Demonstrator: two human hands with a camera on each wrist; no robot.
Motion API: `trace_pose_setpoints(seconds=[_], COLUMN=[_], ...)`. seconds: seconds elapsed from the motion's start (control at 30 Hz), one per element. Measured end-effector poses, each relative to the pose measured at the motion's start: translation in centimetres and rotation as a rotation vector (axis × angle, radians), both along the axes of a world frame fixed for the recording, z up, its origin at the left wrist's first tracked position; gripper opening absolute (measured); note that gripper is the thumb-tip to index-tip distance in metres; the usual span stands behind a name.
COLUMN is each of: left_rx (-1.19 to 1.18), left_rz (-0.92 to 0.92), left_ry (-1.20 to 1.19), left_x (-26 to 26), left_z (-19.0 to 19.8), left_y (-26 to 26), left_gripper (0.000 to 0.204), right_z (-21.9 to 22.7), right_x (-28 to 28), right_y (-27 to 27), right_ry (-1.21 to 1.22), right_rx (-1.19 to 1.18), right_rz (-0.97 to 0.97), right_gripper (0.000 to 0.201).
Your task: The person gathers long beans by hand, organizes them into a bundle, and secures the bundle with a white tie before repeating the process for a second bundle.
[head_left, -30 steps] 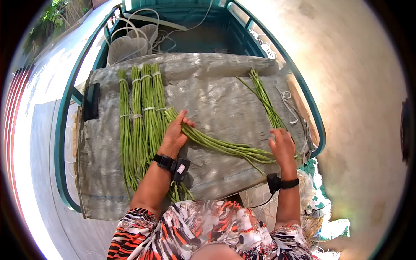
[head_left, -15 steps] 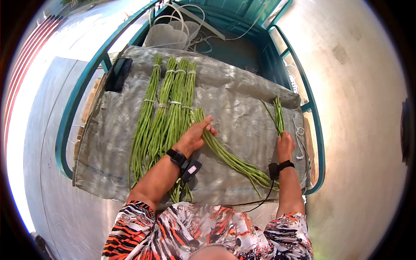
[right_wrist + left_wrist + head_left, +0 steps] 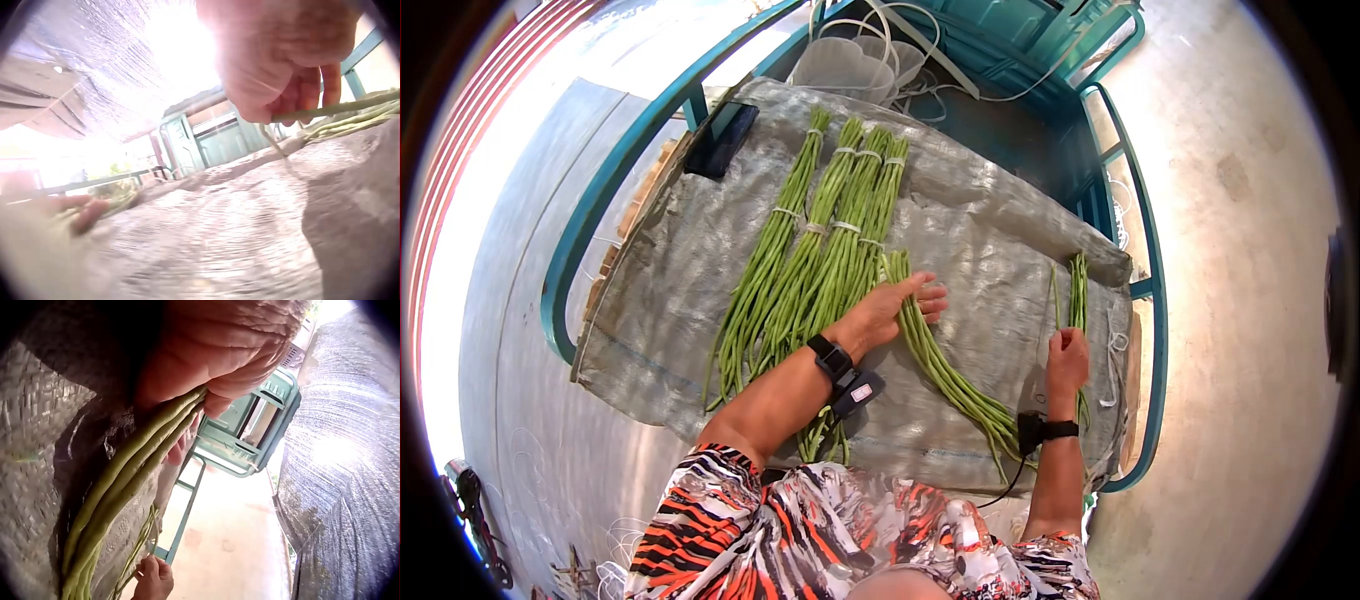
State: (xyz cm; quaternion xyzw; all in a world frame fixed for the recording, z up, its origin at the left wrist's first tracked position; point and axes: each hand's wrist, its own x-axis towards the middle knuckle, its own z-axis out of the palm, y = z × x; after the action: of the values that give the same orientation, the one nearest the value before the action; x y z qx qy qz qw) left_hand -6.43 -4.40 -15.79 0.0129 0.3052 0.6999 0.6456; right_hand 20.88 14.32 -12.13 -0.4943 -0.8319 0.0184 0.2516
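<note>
At the far left of the grey sheet (image 3: 670, 290), four tied bundles (image 3: 820, 255) of long green beans are lying side by side, running from the near left up toward the far right, each bound with pale ties. Just right of them, the left hand (image 3: 887, 312) is resting palm down on the far end of a loose bunch (image 3: 945, 370) of beans, its fingers (image 3: 928, 296) lying nearly straight and close together, pointing right across the pods and pressing them to the sheet rather than closing round them; the left wrist view is showing the palm (image 3: 231, 356) sitting flat on several smooth, pale-green pods (image 3: 125, 487). This bunch is lying untied on the sheet between the two hands, its long axis slanting from the far end under the left hand down and rightward to the near edge beside the right wrist, the pods thin, flexible and slightly fanning at the near end. Further right, the right hand (image 3: 1067, 360) is curling its fingers round a smaller handful (image 3: 1078, 285) of beans, which is pointing almost straight away from the person toward the sheet's far right edge; the right wrist view is showing the fingers (image 3: 312, 84) pinching a slim pod (image 3: 337, 107) just above the woven sheet. The sheet is covering a teal-railed cart (image 3: 1145, 300).
</note>
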Motion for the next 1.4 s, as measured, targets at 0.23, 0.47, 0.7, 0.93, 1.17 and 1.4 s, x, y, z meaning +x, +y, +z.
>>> trace_pose_setpoints(seconds=[0.23,0.47,0.7,0.93,1.17,1.4], left_rx=[0.006,-0.008,0.011,0.121,0.232,0.273], left_rz=[-0.027,-0.011,0.045,-0.007,-0.005,-0.054], left_ry=[-0.009,-0.057,-0.095,-0.056,-0.062,-0.033], left_x=[-0.1,-0.2,0.0,0.0,0.0,0.1], left_z=[-0.3,-0.9,-0.3,0.5,0.1,1.7], left_y=[0.1,0.4,-0.1,-0.3,-0.2,-0.6], left_gripper=[0.050,0.041,0.034,0.037,0.027,0.022], right_z=[2.4,2.0,1.4,0.6,1.5,2.8], right_x=[-6.3,-5.4,-3.9,-4.3,-4.7,-8.2], right_y=[-9.7,-12.6,-13.8,-14.2,-14.4,-14.5], right_ry=[0.244,0.135,0.184,0.201,0.209,0.177], right_rx=[-0.612,-0.666,-0.634,-0.528,-0.565,-0.311], right_rz=[0.434,0.590,0.478,0.514,0.480,0.565], right_gripper=[0.012,0.012,0.018,0.019,0.019,0.048])
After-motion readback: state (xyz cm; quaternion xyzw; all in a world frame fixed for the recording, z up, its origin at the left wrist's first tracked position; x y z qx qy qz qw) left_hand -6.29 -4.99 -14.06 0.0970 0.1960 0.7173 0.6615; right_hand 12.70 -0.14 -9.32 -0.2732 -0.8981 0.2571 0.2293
